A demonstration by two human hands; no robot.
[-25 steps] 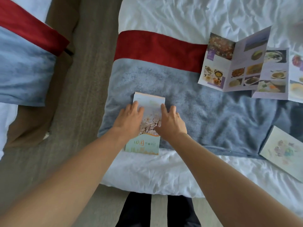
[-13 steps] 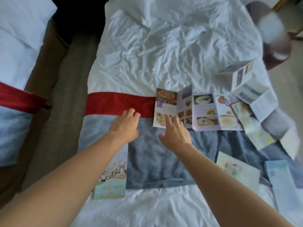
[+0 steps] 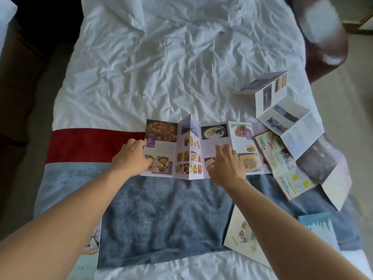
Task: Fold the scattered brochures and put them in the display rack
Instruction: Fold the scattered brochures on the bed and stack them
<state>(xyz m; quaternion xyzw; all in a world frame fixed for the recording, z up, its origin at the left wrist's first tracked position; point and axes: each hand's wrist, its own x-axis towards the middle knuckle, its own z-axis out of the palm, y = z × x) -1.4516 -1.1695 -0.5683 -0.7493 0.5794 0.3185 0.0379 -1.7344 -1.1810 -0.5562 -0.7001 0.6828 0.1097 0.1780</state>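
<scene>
Both hands have moved off the folded brochure (now at 7 o'clock, half under the left forearm) onto the open food brochure at centre. The left hand pinches its left edge; the right hand rests curled fingertips on a middle panel, gripping nothing. It lies where the grey throw meets the red band. Other brochures sprawl at 3 o'clock. Beyond, a rumpled white sheet; a dark chair at 1 o'clock.
</scene>
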